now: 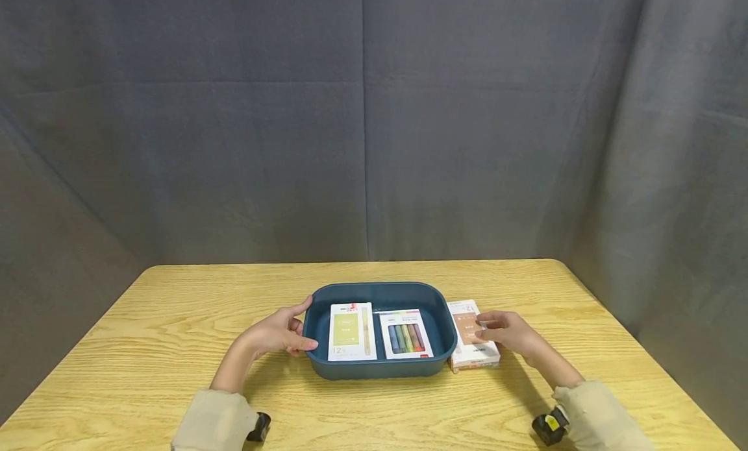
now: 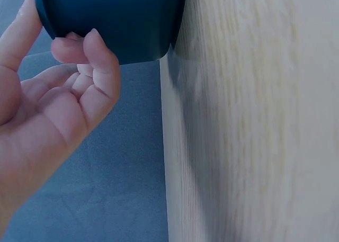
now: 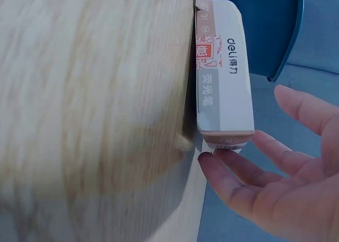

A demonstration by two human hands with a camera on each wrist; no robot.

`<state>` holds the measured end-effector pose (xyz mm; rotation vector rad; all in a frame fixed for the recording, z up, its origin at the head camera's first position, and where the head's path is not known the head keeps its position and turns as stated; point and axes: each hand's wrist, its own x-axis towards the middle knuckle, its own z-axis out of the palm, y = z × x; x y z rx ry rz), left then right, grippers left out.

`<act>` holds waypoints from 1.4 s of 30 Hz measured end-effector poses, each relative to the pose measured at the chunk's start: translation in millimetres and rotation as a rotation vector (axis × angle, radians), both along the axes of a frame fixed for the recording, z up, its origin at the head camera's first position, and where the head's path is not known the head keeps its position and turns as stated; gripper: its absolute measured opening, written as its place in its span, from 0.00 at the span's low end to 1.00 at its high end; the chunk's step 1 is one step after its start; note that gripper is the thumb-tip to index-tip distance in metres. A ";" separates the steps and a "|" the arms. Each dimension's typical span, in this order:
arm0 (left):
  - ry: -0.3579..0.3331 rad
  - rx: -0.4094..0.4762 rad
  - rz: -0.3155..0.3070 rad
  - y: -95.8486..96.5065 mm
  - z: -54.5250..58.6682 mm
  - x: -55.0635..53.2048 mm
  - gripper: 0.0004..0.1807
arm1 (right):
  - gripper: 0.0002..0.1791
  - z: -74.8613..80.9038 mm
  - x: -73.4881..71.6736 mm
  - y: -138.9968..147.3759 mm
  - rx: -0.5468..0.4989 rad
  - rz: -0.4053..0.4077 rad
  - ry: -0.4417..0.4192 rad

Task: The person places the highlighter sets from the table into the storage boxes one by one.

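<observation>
My left hand (image 1: 279, 329) holds a dark blue plastic basin (image 1: 381, 369) by its left end, thumb and a finger at the rim and the other fingers bent against its outside wall. Inside lie two flat packs: a white box with a green panel (image 1: 346, 329) on the left and a white box with a window showing coloured sticks (image 1: 406, 334) on the right. Against the basin's right end lies a white highlighter box with an orange-brown panel (image 3: 233, 75). My right hand (image 1: 510, 334) is at its right side, fingers loosely bent, fingertips right at the box's end, thumb away from it.
The basin and boxes are on a light wood-grain table (image 1: 193, 295) with rounded far corners. Grey curtain (image 1: 234, 146) hangs behind the table and along both sides. Each wrist carries a small black strapped device (image 1: 550, 426).
</observation>
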<state>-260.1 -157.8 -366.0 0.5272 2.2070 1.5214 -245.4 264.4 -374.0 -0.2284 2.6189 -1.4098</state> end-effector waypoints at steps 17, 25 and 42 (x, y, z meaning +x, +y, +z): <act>-0.006 0.004 -0.001 -0.2 0.0 0.1 0.50 | 0.22 1.8 -2.2 5.8 -0.134 -0.025 -0.017; -0.004 -0.002 0.007 0.2 0.3 0.9 0.50 | 0.32 4.5 -3.2 6.9 -0.197 0.015 -0.031; 0.004 -0.008 0.001 -0.1 -0.3 0.3 0.51 | 0.34 3.3 -4.6 8.9 -0.257 0.011 -0.097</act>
